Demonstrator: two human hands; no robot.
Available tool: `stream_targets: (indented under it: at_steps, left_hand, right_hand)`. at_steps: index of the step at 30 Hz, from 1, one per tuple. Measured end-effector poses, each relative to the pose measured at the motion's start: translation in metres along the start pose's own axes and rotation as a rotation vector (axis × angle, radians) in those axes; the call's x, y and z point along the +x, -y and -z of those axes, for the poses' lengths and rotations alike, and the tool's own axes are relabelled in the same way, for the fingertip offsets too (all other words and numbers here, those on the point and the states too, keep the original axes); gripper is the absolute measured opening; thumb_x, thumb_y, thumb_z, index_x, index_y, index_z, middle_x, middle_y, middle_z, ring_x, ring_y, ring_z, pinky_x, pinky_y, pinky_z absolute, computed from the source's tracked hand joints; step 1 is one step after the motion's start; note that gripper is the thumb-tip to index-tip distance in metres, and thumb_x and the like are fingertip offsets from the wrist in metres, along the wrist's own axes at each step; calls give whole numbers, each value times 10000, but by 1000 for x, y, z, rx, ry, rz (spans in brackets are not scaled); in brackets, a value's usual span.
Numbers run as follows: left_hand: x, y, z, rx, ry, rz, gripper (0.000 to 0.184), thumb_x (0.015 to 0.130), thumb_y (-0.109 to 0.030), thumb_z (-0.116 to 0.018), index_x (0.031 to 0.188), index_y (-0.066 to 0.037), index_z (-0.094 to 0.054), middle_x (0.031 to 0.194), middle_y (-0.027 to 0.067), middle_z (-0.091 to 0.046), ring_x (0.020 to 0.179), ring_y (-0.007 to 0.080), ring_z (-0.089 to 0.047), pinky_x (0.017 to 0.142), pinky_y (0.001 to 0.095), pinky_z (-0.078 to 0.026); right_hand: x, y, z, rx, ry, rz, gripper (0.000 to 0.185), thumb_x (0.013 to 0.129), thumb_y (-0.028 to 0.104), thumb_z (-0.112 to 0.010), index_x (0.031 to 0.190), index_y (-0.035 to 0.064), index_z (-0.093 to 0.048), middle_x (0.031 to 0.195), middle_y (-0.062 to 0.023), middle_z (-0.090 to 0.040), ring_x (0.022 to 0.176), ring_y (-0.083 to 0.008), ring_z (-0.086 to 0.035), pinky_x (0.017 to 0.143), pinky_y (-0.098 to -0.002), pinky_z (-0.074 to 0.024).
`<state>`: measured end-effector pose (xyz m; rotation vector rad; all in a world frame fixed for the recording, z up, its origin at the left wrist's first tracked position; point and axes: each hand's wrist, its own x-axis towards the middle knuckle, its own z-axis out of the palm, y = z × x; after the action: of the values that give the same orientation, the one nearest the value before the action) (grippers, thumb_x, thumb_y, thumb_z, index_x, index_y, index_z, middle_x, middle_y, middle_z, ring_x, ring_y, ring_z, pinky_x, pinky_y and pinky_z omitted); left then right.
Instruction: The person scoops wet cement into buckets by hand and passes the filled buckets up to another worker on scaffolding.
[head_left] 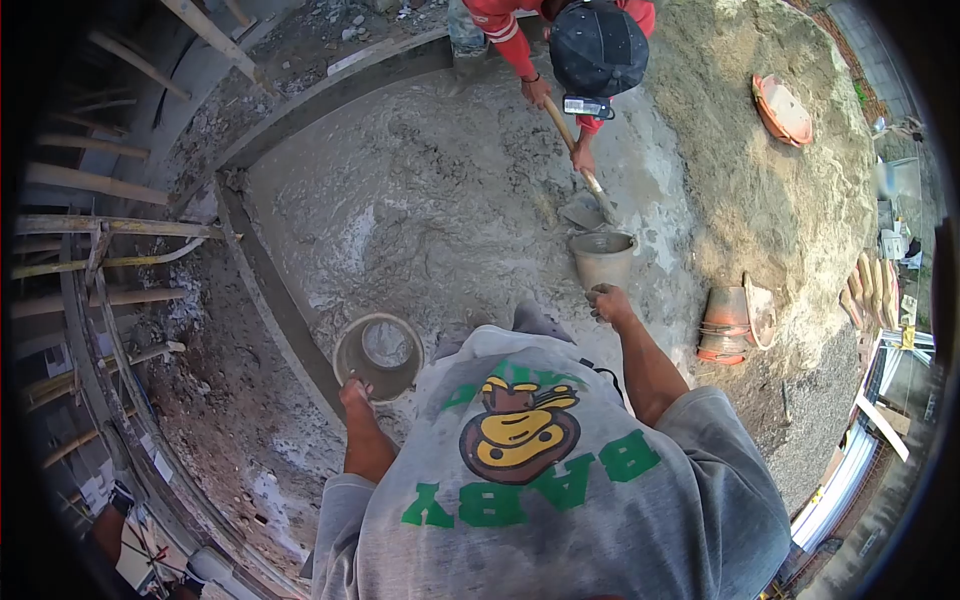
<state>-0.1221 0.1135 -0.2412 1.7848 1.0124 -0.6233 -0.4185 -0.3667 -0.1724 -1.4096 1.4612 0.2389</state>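
Grey shirt [530,470] fronts walled wet mix [430,200], left fingers [356,387] pinching grey bucket [345,355], right fingers [602,298] clasping tan bucket [603,264]

2 buckets, both round, grey and mortar-smeared. Bucket 1 [379,357]: mouth up, pale round patch visible inside; near rim held by left hand [357,392]. Bucket 2 [602,262]: outer wall beige-grey, mouth tilted towards shovel blade [583,211], just beside it; lower end at right hand [608,304]. Both at wet mortar [430,200].

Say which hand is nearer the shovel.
Right: the right hand holds a bucket beside the shovel; the left hand grips another bucket, farther off to the left.
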Motion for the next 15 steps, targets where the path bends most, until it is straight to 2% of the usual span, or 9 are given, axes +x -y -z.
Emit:
stream_targets:
  at_steps: [3, 6, 9, 12, 15]
  left_hand:
    - [-17, 0, -3, 42, -56, -27, 310, 852, -245, -576, 955, 47, -555, 788, 81, -552, 615, 185, -555, 540, 286, -490]
    - [-28, 2, -6, 72, -45, -53, 319, 854, -256, -574, 937, 50, -553, 775, 79, -546, 603, 183, -547, 547, 289, -487]
    - [-43, 5, -9, 35, -68, -89, 306, 854, -260, -572, 919, 39, -555, 762, 77, -541, 601, 178, -542, 555, 287, -490]
    - [-57, 8, -6, 33, -68, -116, 287, 851, -246, -570, 920, 32, -558, 773, 72, -542, 626, 176, -540, 556, 283, -492]
    - [-68, 16, -3, -76, -128, -154, 291, 845, -230, -565, 965, 35, -557, 833, 82, -550, 695, 183, -547, 570, 278, -497]
  right_hand:
    - [-4, -8, 10, 21, 1, 6, 280, 720, 219, -555, 892, 2, -597, 645, -90, -582, 508, -162, -564, 437, -292, -449]
    - [-5, -30, 21, 63, -35, 30, 304, 717, 211, -553, 923, -7, -602, 638, -91, -577, 498, -162, -556, 428, -290, -443]
    - [-5, -59, 39, 58, 59, -22, 324, 760, 176, -560, 1040, 14, -546, 714, -63, -552, 524, -145, -541, 412, -263, -411]
    - [-12, -96, 53, 139, 49, -71, 293, 765, 164, -560, 1021, 22, -538, 689, -54, -538, 496, -135, -519, 402, -264, -400]
    - [-24, -130, 65, 111, -9, -126, 325, 732, 179, -551, 972, -38, -583, 669, -96, -575, 498, -172, -553, 402, -299, -429]
